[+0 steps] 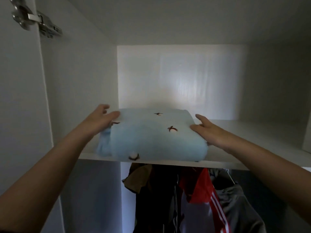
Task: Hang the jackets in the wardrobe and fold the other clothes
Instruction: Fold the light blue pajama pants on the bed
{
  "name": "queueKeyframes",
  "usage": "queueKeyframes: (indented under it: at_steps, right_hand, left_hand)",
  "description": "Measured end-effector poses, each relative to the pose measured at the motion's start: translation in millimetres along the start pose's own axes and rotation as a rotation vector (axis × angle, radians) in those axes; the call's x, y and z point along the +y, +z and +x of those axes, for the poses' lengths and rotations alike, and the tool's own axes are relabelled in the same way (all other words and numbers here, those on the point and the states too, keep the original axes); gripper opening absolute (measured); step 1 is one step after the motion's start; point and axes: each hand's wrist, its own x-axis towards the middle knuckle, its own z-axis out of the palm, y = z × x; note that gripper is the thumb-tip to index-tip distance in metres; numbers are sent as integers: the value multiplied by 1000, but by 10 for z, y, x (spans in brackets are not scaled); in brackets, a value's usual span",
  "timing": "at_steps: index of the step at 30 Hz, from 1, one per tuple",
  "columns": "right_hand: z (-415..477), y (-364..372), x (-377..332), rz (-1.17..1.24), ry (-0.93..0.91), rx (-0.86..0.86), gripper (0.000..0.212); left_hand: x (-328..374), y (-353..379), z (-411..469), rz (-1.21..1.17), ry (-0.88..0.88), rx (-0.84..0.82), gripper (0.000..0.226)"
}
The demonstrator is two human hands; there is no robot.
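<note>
Currently, the folded light-blue garment (151,137) with small dark embroidered marks lies on the wardrobe shelf (239,132), its near edge right at the shelf's front lip. Both hands are apart, one each side of the bundle. The left hand (102,118) has its fingers straight and its thumb on the top left corner. The right hand (208,132) lies flat, pressed against the right edge. Neither appears to clamp the cloth. Main risk, by my reading: the bundle sits too far forward, so letting go now could tip it off the lip and onto the hanging clothes below, the red striped jacket (203,187) and the grey hooded top (239,204). Second risk: a loose layer bulges out at the left side (105,145); pushing inward from the sides only could drag the lower layers against the shelf and open the fold. An uneven push, one hand ahead of the other, would skew it. There is bare shelf behind, towards the back panel.
</note>
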Motion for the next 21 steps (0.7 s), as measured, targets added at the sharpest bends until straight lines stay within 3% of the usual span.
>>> queueKeyframes:
  at_steps: [1, 3, 5, 7, 10, 13, 21]
  right_hand:
    - [-83, -36, -21, -113, -144, 0, 61]
    - [-241, -51, -83, -288, -351, -18, 68]
    - [-318, -4, -116, -498, -418, -79, 80]
    - [-327, 53, -143, -742, -435, -123, 82]
    - [-234, 136, -223, -888, -458, -117, 86]
    - [52, 243, -287, -892, -464, -150, 85]
    - [1378, 840, -376, -1009, -388, -197, 86]
  left_hand:
    - [57, -4, -88, 80, 157, 41, 53]
    - [221, 18, -364, 219, 422, -85, 52]
    - [301, 87, -608, 410, 511, -240, 76]
    - [294, 205, -706, 630, 547, -244, 96]
    - [300, 322, -679, 824, 526, -253, 110]
    - [279, 333, -408, 845, 418, -352, 109]
    - [-119, 442, 1086, 1054, 206, -570, 112]
